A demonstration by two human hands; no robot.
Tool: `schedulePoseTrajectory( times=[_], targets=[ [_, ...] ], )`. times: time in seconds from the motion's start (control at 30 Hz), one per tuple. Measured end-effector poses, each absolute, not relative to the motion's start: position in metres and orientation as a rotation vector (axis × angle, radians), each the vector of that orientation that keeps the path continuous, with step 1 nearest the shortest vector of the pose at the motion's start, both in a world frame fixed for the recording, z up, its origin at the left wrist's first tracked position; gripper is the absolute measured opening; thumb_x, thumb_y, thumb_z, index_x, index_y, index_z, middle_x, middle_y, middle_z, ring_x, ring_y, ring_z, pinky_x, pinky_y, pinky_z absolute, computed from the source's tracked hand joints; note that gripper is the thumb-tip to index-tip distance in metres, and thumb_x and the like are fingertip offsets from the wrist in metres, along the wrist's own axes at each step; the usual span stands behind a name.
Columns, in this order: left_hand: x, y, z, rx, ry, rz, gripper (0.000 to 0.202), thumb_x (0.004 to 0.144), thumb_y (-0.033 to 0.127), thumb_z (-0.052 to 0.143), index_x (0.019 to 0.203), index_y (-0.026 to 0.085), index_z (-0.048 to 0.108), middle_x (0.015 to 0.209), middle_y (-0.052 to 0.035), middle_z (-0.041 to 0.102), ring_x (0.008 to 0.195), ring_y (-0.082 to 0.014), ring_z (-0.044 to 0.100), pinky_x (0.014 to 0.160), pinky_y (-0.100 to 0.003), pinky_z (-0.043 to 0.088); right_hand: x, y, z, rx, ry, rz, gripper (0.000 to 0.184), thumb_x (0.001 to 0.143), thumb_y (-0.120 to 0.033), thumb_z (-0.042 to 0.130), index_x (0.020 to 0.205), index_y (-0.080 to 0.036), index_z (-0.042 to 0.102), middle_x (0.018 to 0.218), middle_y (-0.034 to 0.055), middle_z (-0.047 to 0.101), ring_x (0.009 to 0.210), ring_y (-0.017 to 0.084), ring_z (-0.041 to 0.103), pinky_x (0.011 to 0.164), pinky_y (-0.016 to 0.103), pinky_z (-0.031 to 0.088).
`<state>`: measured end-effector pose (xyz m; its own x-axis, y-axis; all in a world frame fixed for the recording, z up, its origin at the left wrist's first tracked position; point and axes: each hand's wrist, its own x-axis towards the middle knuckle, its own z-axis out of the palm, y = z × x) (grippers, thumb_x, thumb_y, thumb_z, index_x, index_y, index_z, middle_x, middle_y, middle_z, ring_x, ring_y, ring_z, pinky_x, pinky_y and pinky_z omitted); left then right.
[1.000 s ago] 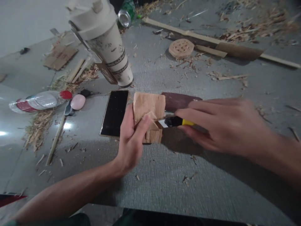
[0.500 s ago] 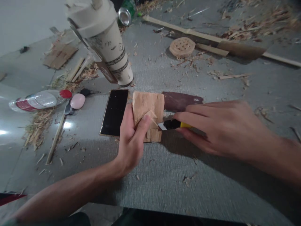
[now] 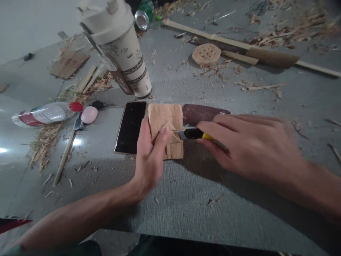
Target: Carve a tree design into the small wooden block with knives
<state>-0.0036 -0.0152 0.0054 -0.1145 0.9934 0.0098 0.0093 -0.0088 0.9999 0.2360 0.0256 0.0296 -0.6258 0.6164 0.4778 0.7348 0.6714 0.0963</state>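
My left hand [image 3: 151, 151] grips a flat block of light wood [image 3: 165, 113] by its left side. Under its thumb a small pointed sliver of wood [image 3: 172, 132] lies against the block's face. My right hand [image 3: 245, 142] is closed on a yellow and black utility knife [image 3: 193, 133], whose blade tip meets the sliver's right edge. Behind the knife a dark brown flat piece [image 3: 202, 113] rests on the table, partly covered by my right fingers. Just left of the block lies a black phone [image 3: 130, 128].
A tall lidded cup [image 3: 125, 53] stands behind the phone. To the left are a plastic bottle [image 3: 50, 113] with a red cap and a pink oval object [image 3: 89, 115]. A round wooden piece with holes [image 3: 206, 54], long wooden strips [image 3: 229, 40] and scattered shavings lie farther back.
The knife blade has shifted slightly up and left along the sliver's edge. The block has tilted a little in my left hand, which keeps its hold.
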Motion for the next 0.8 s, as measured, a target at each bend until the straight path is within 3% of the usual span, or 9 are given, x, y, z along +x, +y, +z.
schedulePoseTrajectory(
  times=[0.07,0.13,0.23,0.37,0.5,0.67,0.8],
  targets=[
    [-0.002,-0.024,0.008,1.241,1.240,1.238,0.019,0.117,0.041,0.070,0.128,0.025,0.067,0.113,-0.0049,0.073,0.097,-0.0213,0.073,0.079,-0.034,0.071,0.245,0.034,0.032,-1.189,-2.414,-0.422,0.033,0.122,-0.040,0.053,0.115,-0.025,0.082,0.086,0.0018,0.077,0.061,0.018,0.054,0.056,0.036,0.024],
    [-0.001,-0.031,0.011,1.359,1.114,1.144,0.016,0.118,0.041,0.068,0.125,0.026,0.066,0.106,-0.0031,0.070,0.085,-0.0182,0.069,0.063,-0.027,0.064,0.255,0.042,0.034,-1.460,-2.339,-0.363,0.036,0.119,-0.049,0.057,0.114,-0.025,0.083,0.091,0.0074,0.082,0.066,0.022,0.058,0.060,0.037,0.024],
    [-0.002,-0.032,0.011,1.400,1.128,1.156,0.015,0.118,0.042,0.067,0.121,0.027,0.065,0.101,-0.0021,0.067,0.080,-0.0178,0.065,0.061,-0.028,0.063,0.262,0.049,0.034,-1.532,-2.315,-0.286,0.038,0.119,-0.047,0.053,0.123,-0.025,0.083,0.101,0.0115,0.086,0.076,0.027,0.067,0.062,0.039,0.029],
    [-0.008,-0.018,0.005,1.363,1.332,1.279,0.022,0.115,0.044,0.072,0.128,0.026,0.069,0.113,-0.0069,0.073,0.101,-0.0249,0.074,0.091,-0.045,0.073,0.256,0.042,0.032,-1.307,-2.380,-0.262,0.031,0.119,-0.041,0.054,0.118,-0.026,0.082,0.096,0.0057,0.085,0.061,0.020,0.060,0.057,0.036,0.029],
    [-0.011,-0.009,0.000,1.320,1.337,1.283,0.033,0.116,0.051,0.072,0.138,0.027,0.070,0.127,-0.0095,0.079,0.119,-0.0320,0.079,0.110,-0.058,0.071,0.251,0.036,0.032,-1.155,-2.492,-0.190,0.033,0.119,-0.040,0.050,0.117,-0.028,0.081,0.097,0.0043,0.085,0.069,0.022,0.067,0.057,0.037,0.031],
    [-0.010,-0.008,0.000,1.348,1.313,1.302,0.031,0.117,0.050,0.071,0.139,0.028,0.070,0.130,-0.0079,0.080,0.121,-0.0300,0.078,0.113,-0.054,0.068,0.249,0.037,0.029,-0.897,-2.567,-0.236,0.032,0.119,-0.036,0.051,0.106,-0.025,0.078,0.087,0.0006,0.079,0.069,0.020,0.067,0.058,0.036,0.031],
    [-0.011,-0.007,0.002,1.449,1.344,1.315,0.025,0.116,0.046,0.072,0.132,0.026,0.071,0.119,-0.0053,0.078,0.107,-0.0252,0.076,0.099,-0.043,0.069,0.247,0.035,0.031,-0.926,-2.649,-0.151,0.036,0.121,-0.036,0.046,0.104,-0.026,0.076,0.085,0.0002,0.077,0.073,0.020,0.067,0.062,0.038,0.032]
  ],
)
